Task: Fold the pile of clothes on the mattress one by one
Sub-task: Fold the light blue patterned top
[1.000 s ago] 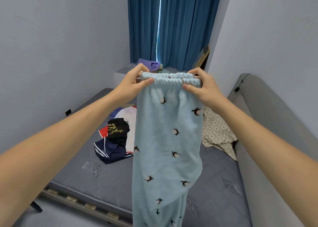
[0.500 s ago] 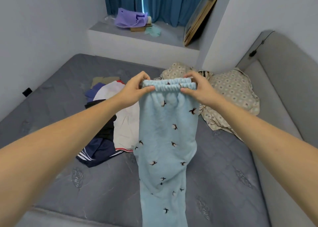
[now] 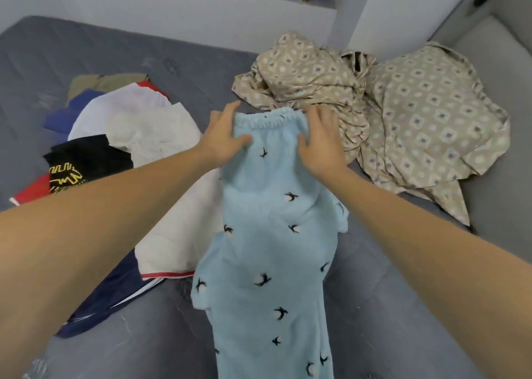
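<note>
Light blue fleece pants (image 3: 267, 249) with small dark bird prints lie lengthwise on the grey mattress (image 3: 138, 341), the elastic waistband at the far end. My left hand (image 3: 224, 137) grips the waistband's left corner, thumb on top of the fabric. My right hand (image 3: 319, 137) grips the right corner the same way. The legs run toward me and off the bottom of the view. A pile of clothes (image 3: 149, 137) lies just left of the pants: a white garment on top, a black one with yellow print (image 3: 86, 160), and navy, red and blue pieces beneath.
A crumpled beige patterned sheet (image 3: 417, 114) lies on the mattress beyond and right of the pants, touching the waistband end. A grey padded headboard (image 3: 506, 71) runs along the right side. A grey wall ledge (image 3: 201, 7) borders the far edge.
The pants hung in the air from both hands; now they have been lowered forward onto the mattress. My view has tilted down from the curtains to the bed.
</note>
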